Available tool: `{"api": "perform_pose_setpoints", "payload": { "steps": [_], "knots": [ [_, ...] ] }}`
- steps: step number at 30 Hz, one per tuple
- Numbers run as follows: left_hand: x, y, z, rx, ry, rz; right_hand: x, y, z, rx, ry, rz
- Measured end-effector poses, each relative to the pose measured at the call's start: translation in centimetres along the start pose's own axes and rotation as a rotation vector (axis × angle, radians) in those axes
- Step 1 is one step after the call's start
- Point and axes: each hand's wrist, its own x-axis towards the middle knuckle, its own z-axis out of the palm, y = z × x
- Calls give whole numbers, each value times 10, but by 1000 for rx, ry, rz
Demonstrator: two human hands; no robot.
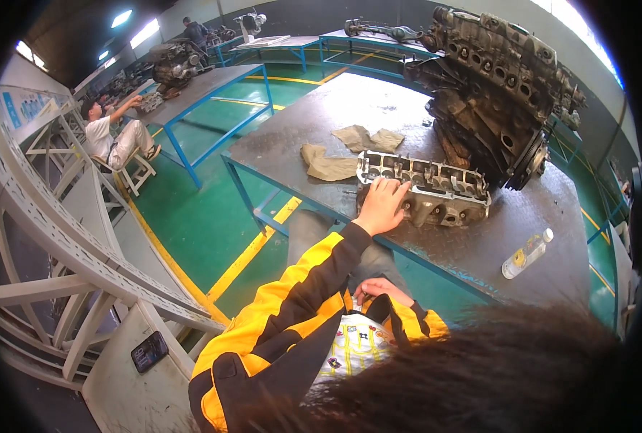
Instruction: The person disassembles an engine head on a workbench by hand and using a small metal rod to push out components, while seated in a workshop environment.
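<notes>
1. In the head view, we see a metal engine part (pixel 451 184) on the tabletop (pixel 285 148), ahead of us, its long axis running left to right, roughly along the near edge.
2. Our left hand (pixel 382 207) is nearer, touching the part toward its left end; most of its length lies to the hand's right. The fingers rest loosely over the near rim, not clamped.
3. Our right hand (pixel 384 290) is curled by our lap, well apart from it; we cannot tell whether it holds anything.
</notes>
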Motion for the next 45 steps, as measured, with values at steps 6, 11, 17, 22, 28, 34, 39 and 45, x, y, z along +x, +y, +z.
{"api": "perform_pose_setpoints", "payload": {
  "steps": [6, 11, 17, 22, 28, 34, 39, 45],
  "knots": [
    [-1, -3, 2, -52, 14, -2, 34, 18, -12, -9, 71, 102],
    [-1, 0, 5, -61, 62, 25, 22, 36, -29, 134, 173, -48],
    [-7, -6, 3, -27, 85, 32, 19, 31, -33, 130, 204, -61],
    [-5, -8, 5, -52, 76, 48, 21, 30, -31, 86, 216, -107],
    [-5, -7, 5, -53, 112, 39, 27, 52, -44, 184, 270, -96],
    [-14, -5, 5, -44, 130, 26, 25, 73, -58, 219, 311, -80],
    [-10, -13, 6, -55, 276, 40, 42, 90, -93, 341, 275, -134],
    [-5, -8, 33, 68, 239, 102, 25, 117, -135, 360, 391, -114]
  ]
}}
